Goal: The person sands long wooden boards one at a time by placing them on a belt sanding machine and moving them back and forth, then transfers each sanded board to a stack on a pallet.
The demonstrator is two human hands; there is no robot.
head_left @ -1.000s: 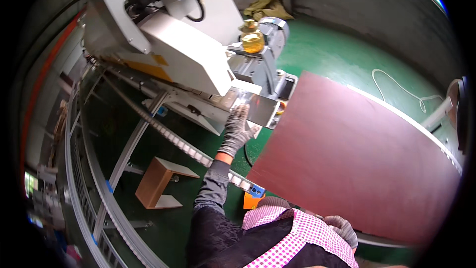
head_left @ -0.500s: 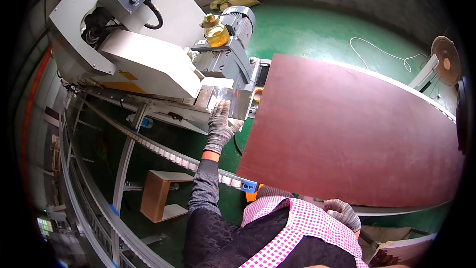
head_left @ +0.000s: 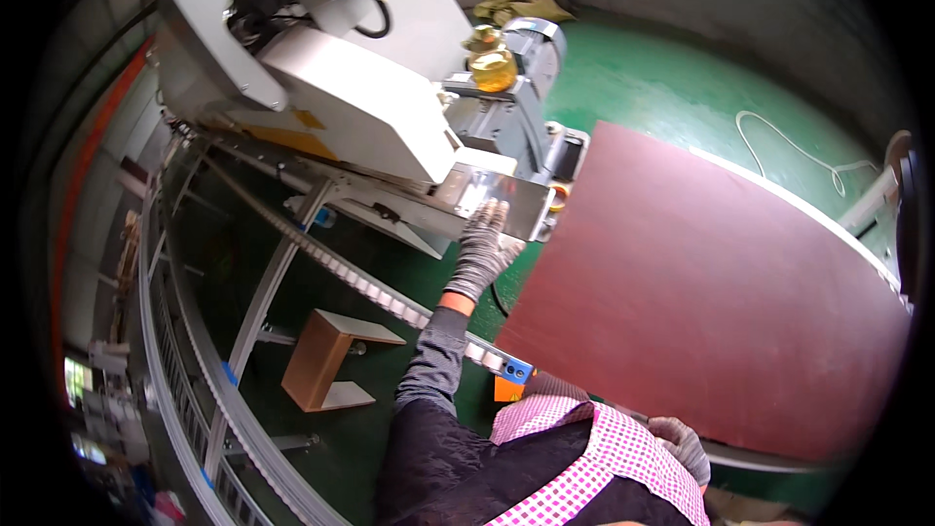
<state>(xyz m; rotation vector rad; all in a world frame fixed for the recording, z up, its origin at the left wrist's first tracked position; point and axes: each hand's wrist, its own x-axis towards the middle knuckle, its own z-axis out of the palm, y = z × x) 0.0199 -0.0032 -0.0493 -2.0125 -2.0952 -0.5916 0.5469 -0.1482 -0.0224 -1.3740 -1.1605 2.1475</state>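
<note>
A: Where is the left hand [head_left: 484,245]?

B: Gloved in grey, arm stretched forward, it lies on the shiny metal plate [head_left: 506,197] at the front of the white machine [head_left: 331,88]. The fingers are spread flat against the plate, gripping nothing.

A: And the big board?

B: The reddish-brown board [head_left: 721,282] lies flat to the person's right, over the green floor [head_left: 633,78]. Its far left corner sits just beside the plate and the left hand.

A: The right hand?

B: The right hand [head_left: 679,443], also gloved, rests at the near edge of the board, low in the frame beside the pink checked apron [head_left: 594,468]. Its fingers curl at the edge; whether they actually clamp the board cannot be told.

A: What surrounds them?

B: A roller rail [head_left: 390,297] runs diagonally under the left forearm, ending in a blue cap near the apron. A small wooden stool [head_left: 326,356] stands on the floor left of the arm. Behind the machine sit a grey motor [head_left: 531,49] and a yellow glass cup [head_left: 492,63]. A white cable [head_left: 779,151] lies loose on the floor beyond the board.
</note>
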